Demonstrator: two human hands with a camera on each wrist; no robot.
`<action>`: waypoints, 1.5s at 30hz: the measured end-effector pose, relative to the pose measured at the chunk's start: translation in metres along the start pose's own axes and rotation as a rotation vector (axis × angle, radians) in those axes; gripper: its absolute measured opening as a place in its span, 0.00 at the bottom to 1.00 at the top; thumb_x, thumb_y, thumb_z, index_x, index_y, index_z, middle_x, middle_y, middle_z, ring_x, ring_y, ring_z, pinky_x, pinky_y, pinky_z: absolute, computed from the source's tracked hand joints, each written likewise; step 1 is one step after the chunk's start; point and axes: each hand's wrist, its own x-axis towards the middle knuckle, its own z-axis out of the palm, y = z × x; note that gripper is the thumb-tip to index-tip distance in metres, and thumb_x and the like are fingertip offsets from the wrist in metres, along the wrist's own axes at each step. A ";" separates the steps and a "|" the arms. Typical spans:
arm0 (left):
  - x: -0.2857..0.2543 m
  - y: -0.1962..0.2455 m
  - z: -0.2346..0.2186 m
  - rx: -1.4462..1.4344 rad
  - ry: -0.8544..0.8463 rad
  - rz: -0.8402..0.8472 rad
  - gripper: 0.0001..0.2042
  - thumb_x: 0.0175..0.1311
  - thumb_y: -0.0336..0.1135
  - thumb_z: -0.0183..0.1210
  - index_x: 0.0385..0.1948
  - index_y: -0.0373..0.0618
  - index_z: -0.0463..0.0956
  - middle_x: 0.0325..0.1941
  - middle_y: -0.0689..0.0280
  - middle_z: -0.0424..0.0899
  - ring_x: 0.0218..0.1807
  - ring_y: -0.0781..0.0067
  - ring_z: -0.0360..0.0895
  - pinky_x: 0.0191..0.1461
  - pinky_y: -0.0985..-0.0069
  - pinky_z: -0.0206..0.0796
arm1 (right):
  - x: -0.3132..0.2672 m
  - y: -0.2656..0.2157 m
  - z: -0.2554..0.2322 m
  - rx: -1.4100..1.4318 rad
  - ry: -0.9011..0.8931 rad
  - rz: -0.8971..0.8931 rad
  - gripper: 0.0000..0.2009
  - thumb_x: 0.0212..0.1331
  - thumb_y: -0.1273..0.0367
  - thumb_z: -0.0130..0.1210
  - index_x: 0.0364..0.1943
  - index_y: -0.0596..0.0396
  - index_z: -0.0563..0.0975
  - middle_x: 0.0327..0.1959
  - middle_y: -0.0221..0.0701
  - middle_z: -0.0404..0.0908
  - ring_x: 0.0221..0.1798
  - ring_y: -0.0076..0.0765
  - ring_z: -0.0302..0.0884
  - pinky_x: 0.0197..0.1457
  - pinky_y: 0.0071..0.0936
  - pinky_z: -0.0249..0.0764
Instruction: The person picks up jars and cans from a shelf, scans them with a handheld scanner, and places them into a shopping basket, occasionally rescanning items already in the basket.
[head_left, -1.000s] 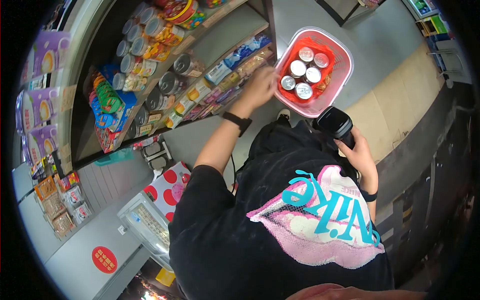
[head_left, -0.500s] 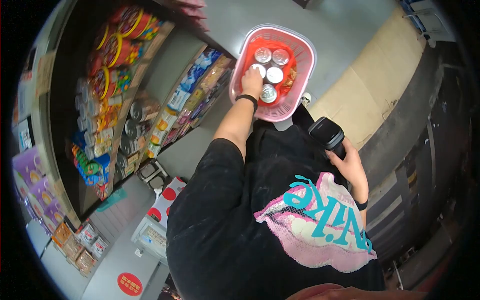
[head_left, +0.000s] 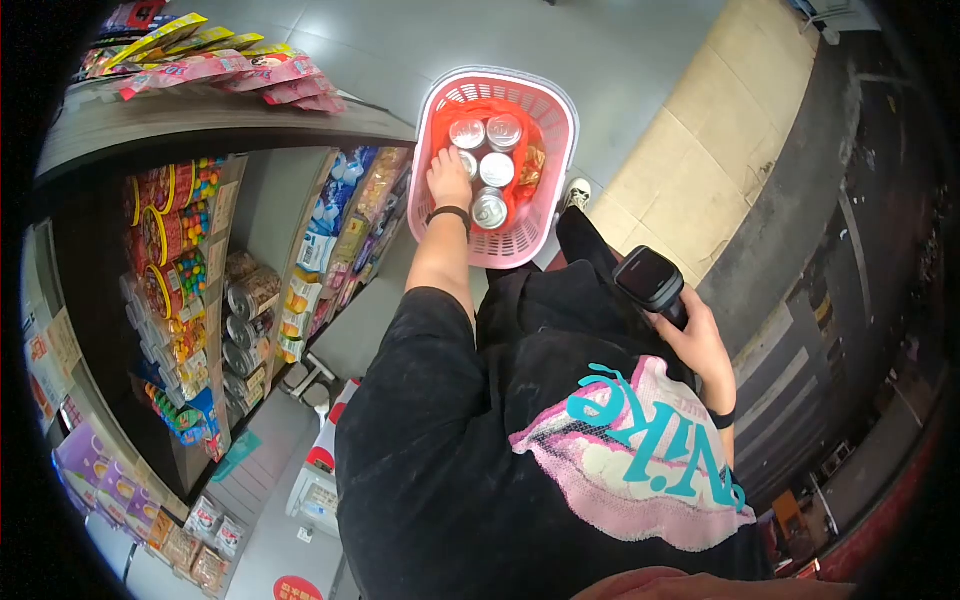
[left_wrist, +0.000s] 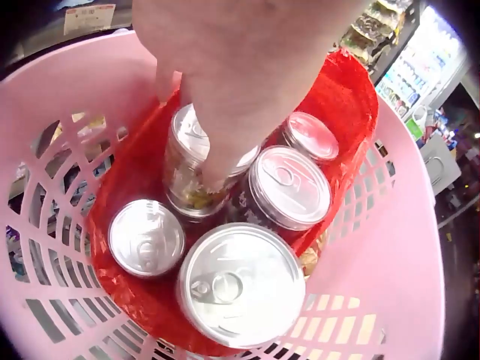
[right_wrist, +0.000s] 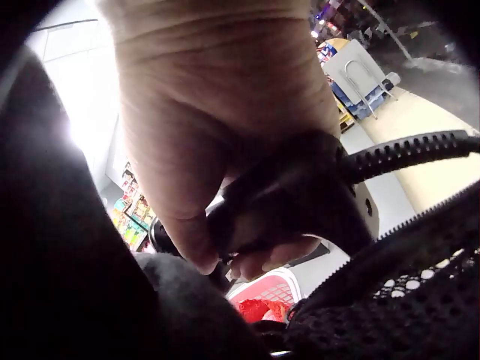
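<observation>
A pink plastic basket (head_left: 545, 215) stands on the floor, lined with a red bag (left_wrist: 341, 90) and holding several silver-topped cans. My left hand (head_left: 449, 178) reaches down into it. In the left wrist view its fingers (left_wrist: 214, 169) curl round one can (left_wrist: 184, 176) at the basket's left side, next to a larger can (left_wrist: 289, 187). My right hand (head_left: 690, 335) is held at my chest and grips the handle of a black barcode scanner (head_left: 650, 280); the right wrist view shows the handle (right_wrist: 285, 195) with its coiled cable (right_wrist: 412, 154).
Shop shelves (head_left: 200, 260) packed with tins, jars and snack packets run along the left, close to the basket. Packets (head_left: 230, 65) lie on the top shelf. Grey tiled floor (head_left: 640, 60) and a beige strip (head_left: 700, 170) lie to the right.
My left hand has moved from the shelf edge into the basket and taken hold of a can. The head view has swung toward the basket. The right hand still holds the scanner.
</observation>
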 end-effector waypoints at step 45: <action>-0.246 -0.101 -0.163 -0.936 0.258 0.305 0.40 0.44 0.30 0.77 0.64 0.48 0.67 0.66 0.59 0.68 0.68 0.57 0.70 0.70 0.64 0.71 | -0.034 -0.084 0.109 -0.049 -0.274 -0.452 0.22 0.54 0.71 0.65 0.53 0.65 0.74 0.39 0.47 0.82 0.42 0.43 0.82 0.51 0.35 0.75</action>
